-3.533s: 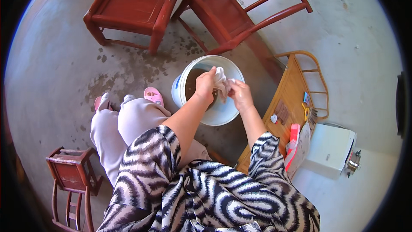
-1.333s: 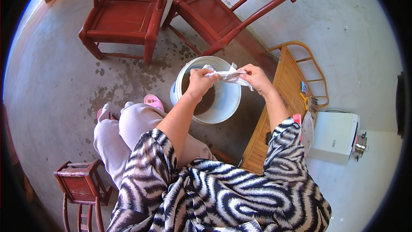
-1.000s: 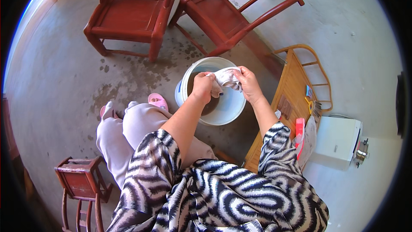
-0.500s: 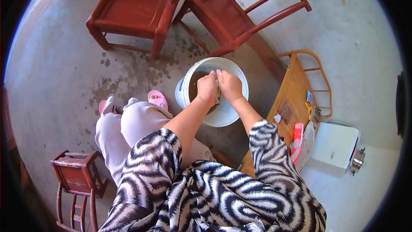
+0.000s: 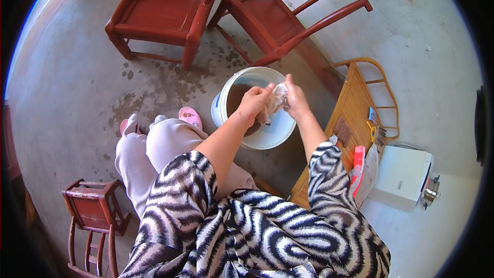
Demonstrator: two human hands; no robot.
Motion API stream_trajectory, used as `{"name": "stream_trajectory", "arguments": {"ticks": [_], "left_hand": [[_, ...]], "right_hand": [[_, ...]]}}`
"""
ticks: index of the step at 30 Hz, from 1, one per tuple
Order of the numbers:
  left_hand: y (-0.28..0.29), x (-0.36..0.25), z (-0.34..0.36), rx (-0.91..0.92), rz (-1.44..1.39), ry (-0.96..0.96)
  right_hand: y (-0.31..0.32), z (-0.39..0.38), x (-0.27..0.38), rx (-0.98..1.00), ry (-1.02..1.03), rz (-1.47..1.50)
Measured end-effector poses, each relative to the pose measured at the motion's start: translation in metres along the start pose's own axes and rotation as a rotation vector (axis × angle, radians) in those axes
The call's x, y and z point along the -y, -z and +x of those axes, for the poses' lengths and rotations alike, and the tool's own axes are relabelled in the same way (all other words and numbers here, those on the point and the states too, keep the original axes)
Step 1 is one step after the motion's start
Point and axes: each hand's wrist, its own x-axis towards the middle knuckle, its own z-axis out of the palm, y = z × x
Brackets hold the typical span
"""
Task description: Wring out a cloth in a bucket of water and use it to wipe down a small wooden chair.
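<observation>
Both my hands are above a white bucket (image 5: 221,104) with brownish water (image 5: 235,98) in its left part. A crumpled, pale wet cloth (image 5: 278,99) stretches between them. My left hand (image 5: 253,102) is closed around one end, and a darker corner of the cloth hangs below it. My right hand (image 5: 297,100) grips the other end, thumb up, near the bucket's right rim. The fingers of both hands are partly hidden behind the cloth and the backs of the hands.
Two red wooden chairs (image 5: 159,13) stand beyond the bucket, near wet floor spots. A small red chair (image 5: 90,211) is at lower left. On the right, a bamboo bench (image 5: 329,134) holds a brush (image 5: 380,136) and a pink-red item (image 5: 358,157), beside a white box-shaped appliance (image 5: 401,177).
My hands have moved apart, the right one shifting to the right. More of the cloth now shows between them, where before they were pressed close together.
</observation>
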Motion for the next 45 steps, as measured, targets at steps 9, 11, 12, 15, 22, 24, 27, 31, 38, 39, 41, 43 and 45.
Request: {"name": "stream_trajectory", "arguments": {"ticks": [9, 11, 12, 15, 22, 24, 27, 31, 38, 39, 41, 43, 45], "left_hand": [[0.002, 0.027, 0.026, -0.525, 0.914, -0.612], [-0.002, 0.020, 0.021, -0.352, 0.486, -0.501], [-0.001, 0.020, 0.022, -0.353, 0.486, -0.505], [0.000, 0.016, 0.022, -0.219, 0.093, -0.305], [0.000, 0.001, 0.011, -0.100, -0.238, -0.098], [-0.002, 0.001, 0.009, -0.104, -0.350, -0.114], [-0.007, 0.002, 0.009, -0.070, -0.389, -0.126], [-0.009, 0.002, 0.007, 0.002, -0.275, -0.084], [-0.012, -0.001, -0.002, 0.146, 0.030, -0.161], [-0.012, -0.001, -0.002, 0.148, 0.030, -0.162], [-0.012, 0.000, 0.000, 0.183, 0.084, -0.208], [-0.013, -0.003, -0.004, 0.166, 0.089, -0.213], [-0.014, -0.004, -0.006, 0.149, 0.095, -0.219]], "right_hand": [[0.023, -0.021, 0.025, 0.217, 0.009, -0.229], [0.026, -0.025, 0.026, 0.135, -0.002, -0.339], [0.026, -0.024, 0.025, 0.137, 0.001, -0.339], [0.023, -0.023, 0.024, 0.137, 0.053, -0.362], [0.015, -0.036, 0.022, 0.232, 0.133, 0.062], [-0.010, -0.046, 0.020, 0.080, 0.251, -0.221], [0.009, -0.028, 0.007, -0.018, 0.389, -0.559], [0.014, -0.018, 0.006, -0.423, 0.805, -0.903], [0.005, -0.016, 0.010, -0.280, 0.529, -0.048], [0.008, -0.016, 0.012, -0.230, 0.485, -0.043], [0.014, -0.019, 0.012, -0.254, 0.404, -0.092], [0.013, -0.025, 0.018, -0.188, 0.220, -0.039], [0.004, -0.031, 0.024, -0.126, 0.210, 0.140]]}}
